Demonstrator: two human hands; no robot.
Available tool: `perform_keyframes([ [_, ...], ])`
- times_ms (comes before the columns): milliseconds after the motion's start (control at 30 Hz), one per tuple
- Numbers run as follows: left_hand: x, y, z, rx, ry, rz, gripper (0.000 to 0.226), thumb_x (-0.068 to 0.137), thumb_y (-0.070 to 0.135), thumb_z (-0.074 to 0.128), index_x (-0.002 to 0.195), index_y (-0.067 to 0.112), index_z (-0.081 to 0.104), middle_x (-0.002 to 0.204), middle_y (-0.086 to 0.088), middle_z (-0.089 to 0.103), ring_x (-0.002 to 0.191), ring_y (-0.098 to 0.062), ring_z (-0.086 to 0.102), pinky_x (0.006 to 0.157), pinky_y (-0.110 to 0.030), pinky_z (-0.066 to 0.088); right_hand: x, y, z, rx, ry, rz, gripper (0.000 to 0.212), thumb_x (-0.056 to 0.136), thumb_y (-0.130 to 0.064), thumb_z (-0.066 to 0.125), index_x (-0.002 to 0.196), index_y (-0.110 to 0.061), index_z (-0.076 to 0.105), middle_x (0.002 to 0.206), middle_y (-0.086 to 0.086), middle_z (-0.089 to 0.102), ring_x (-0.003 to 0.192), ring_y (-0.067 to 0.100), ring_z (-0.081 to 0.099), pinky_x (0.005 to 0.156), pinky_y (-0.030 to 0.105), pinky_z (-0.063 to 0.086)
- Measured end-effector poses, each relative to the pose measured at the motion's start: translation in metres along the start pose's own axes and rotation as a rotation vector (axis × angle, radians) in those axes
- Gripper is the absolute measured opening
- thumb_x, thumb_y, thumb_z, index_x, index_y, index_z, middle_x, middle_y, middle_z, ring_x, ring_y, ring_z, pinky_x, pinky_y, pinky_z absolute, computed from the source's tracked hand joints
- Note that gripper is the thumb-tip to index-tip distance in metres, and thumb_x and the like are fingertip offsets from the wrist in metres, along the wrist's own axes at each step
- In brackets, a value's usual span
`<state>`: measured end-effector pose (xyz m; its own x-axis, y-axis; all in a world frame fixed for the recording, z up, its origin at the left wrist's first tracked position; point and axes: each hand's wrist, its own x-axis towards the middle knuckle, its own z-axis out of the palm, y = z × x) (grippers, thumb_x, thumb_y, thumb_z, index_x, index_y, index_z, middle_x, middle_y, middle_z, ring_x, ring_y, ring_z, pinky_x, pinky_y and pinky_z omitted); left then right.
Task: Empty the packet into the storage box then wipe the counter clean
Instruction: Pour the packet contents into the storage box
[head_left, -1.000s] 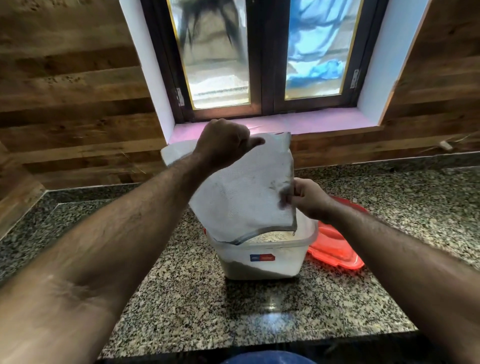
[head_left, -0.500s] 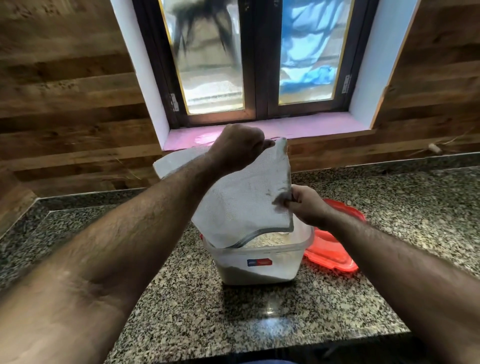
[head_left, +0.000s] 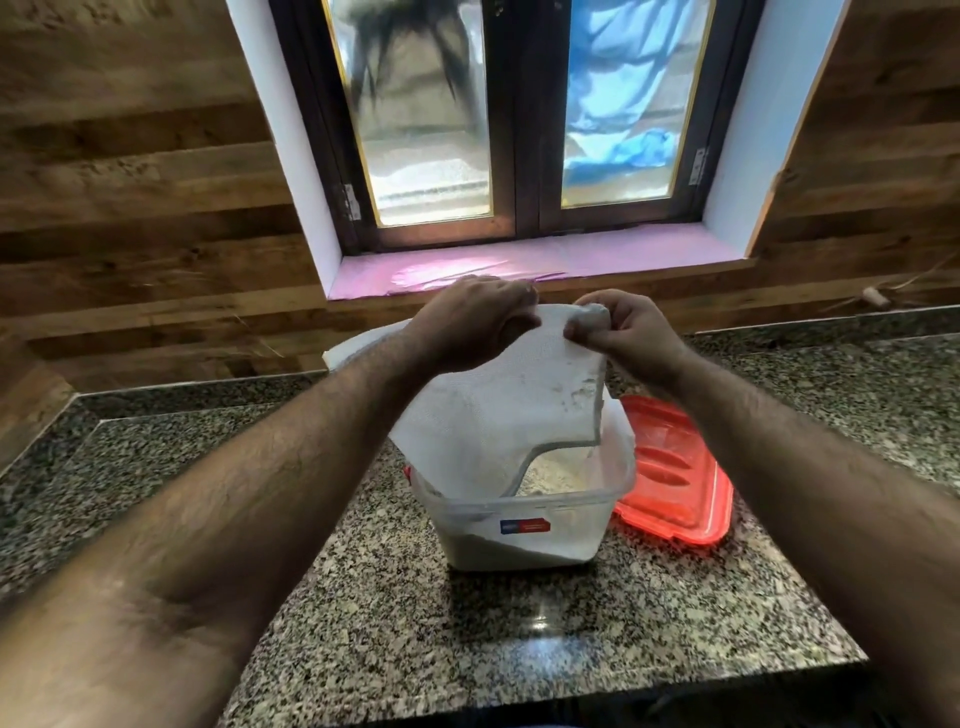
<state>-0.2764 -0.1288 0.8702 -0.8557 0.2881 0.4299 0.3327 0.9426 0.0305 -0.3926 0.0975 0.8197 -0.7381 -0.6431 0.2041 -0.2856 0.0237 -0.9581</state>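
A white packet (head_left: 498, 410) hangs upside down over a clear plastic storage box (head_left: 524, 525) on the granite counter (head_left: 545, 654). The packet's open mouth reaches into the box, where pale powder lies in a slope. My left hand (head_left: 467, 325) grips the packet's upper end on the left. My right hand (head_left: 618, 332) pinches the same upper end on the right, close to the left hand. Both hands are above the box.
The box's red lid (head_left: 675, 478) lies flat on the counter, right of the box and touching it. A wood-panelled wall and a window with a pink sill (head_left: 545, 260) stand behind. The counter's front edge runs just below the box.
My right hand has moved up from the packet's lower right edge to its top, beside the left hand. The packet now hangs more upright over the box.
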Motion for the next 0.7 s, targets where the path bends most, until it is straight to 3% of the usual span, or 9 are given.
perform_keyframes([
  [67, -0.010, -0.011, -0.008, 0.026, -0.086, -0.028, 0.033, 0.105, 0.039, 0.068, 0.119, 0.009, 0.068, 0.099, -0.003, 0.070, 0.083, -0.014, 0.060, 0.074, -0.032, 0.049, 0.000, 0.007, -0.001, 0.078, 0.016, 0.037, 0.028, 0.087, -0.015, 0.084, 0.110, -0.004, 0.073, 0.098, 0.007, 0.074, 0.090, 0.020, 0.073, 0.086, 0.044, 0.062],
  [200, -0.029, -0.029, -0.017, -0.025, -0.103, -0.069, 0.021, 0.101, 0.032, 0.075, 0.090, 0.017, 0.065, 0.074, 0.014, 0.054, 0.063, -0.005, 0.052, 0.062, -0.033, 0.049, -0.002, 0.009, 0.000, 0.064, -0.003, 0.030, 0.034, 0.080, -0.024, 0.089, 0.108, -0.009, 0.076, 0.101, 0.008, 0.076, 0.091, 0.021, 0.074, 0.086, 0.043, 0.062],
  [267, -0.031, -0.029, -0.018, 0.002, -0.087, -0.065, 0.018, 0.101, 0.027, 0.076, 0.091, 0.014, 0.070, 0.075, 0.008, 0.062, 0.065, -0.011, 0.060, 0.065, -0.038, 0.059, 0.001, -0.004, 0.007, -0.171, 0.006, -0.080, 0.038, 0.082, -0.026, 0.089, 0.116, -0.011, 0.077, 0.110, 0.005, 0.077, 0.097, 0.016, 0.076, 0.082, 0.033, 0.065],
  [333, -0.030, -0.027, -0.018, 0.039, -0.098, -0.049, 0.017, 0.100, 0.031, 0.076, 0.096, 0.014, 0.073, 0.079, 0.003, 0.070, 0.069, -0.014, 0.066, 0.070, -0.042, 0.063, 0.008, -0.015, 0.014, -0.417, -0.005, -0.243, 0.027, 0.088, -0.025, 0.085, 0.110, -0.011, 0.081, 0.101, 0.001, 0.079, 0.091, 0.013, 0.076, 0.079, 0.028, 0.064],
  [433, -0.030, -0.027, -0.021, 0.053, -0.151, -0.099, 0.040, 0.090, 0.049, 0.082, 0.106, 0.014, 0.072, 0.087, 0.001, 0.071, 0.076, -0.018, 0.066, 0.072, -0.040, 0.060, 0.016, -0.018, 0.015, -0.574, -0.007, -0.333, 0.015, 0.095, -0.023, 0.079, 0.104, -0.011, 0.082, 0.090, 0.001, 0.079, 0.083, 0.017, 0.077, 0.077, 0.035, 0.066],
  [500, -0.035, -0.036, -0.027, 0.048, -0.208, -0.201, 0.059, 0.079, 0.059, 0.088, 0.116, 0.016, 0.069, 0.096, 0.004, 0.068, 0.085, -0.019, 0.062, 0.073, -0.034, 0.050, 0.015, -0.017, 0.008, -0.620, 0.038, -0.327, 0.016, 0.096, -0.024, 0.078, 0.104, -0.012, 0.082, 0.088, 0.001, 0.079, 0.081, 0.020, 0.076, 0.077, 0.043, 0.066],
  [567, -0.041, -0.048, -0.032, 0.028, -0.261, -0.252, 0.051, 0.079, 0.053, 0.090, 0.109, 0.018, 0.068, 0.089, 0.007, 0.063, 0.081, -0.018, 0.058, 0.070, -0.032, 0.043, 0.010, -0.020, 0.002, -0.705, 0.047, -0.320, 0.021, 0.098, -0.032, 0.075, 0.102, -0.013, 0.083, 0.085, 0.000, 0.078, 0.076, 0.018, 0.074, 0.074, 0.046, 0.066],
  [633, -0.044, -0.054, -0.035, -0.018, -0.263, -0.240, 0.036, 0.084, 0.041, 0.089, 0.090, 0.014, 0.066, 0.075, 0.006, 0.057, 0.067, -0.015, 0.052, 0.065, -0.032, 0.044, 0.006, -0.028, 0.008, -0.947, -0.021, -0.361, 0.043, 0.097, -0.055, 0.065, 0.101, -0.015, 0.080, 0.081, 0.001, 0.076, 0.071, 0.022, 0.072, 0.069, 0.044, 0.064],
  [700, -0.040, -0.051, -0.037, -0.058, -0.224, -0.204, 0.032, 0.087, 0.032, 0.088, 0.082, 0.012, 0.064, 0.070, 0.006, 0.056, 0.061, -0.009, 0.049, 0.063, -0.032, 0.047, 0.007, -0.036, 0.027, -1.160, -0.075, -0.471, 0.054, 0.094, -0.065, 0.061, 0.113, -0.017, 0.075, 0.091, 0.003, 0.078, 0.077, 0.025, 0.074, 0.072, 0.038, 0.061],
])
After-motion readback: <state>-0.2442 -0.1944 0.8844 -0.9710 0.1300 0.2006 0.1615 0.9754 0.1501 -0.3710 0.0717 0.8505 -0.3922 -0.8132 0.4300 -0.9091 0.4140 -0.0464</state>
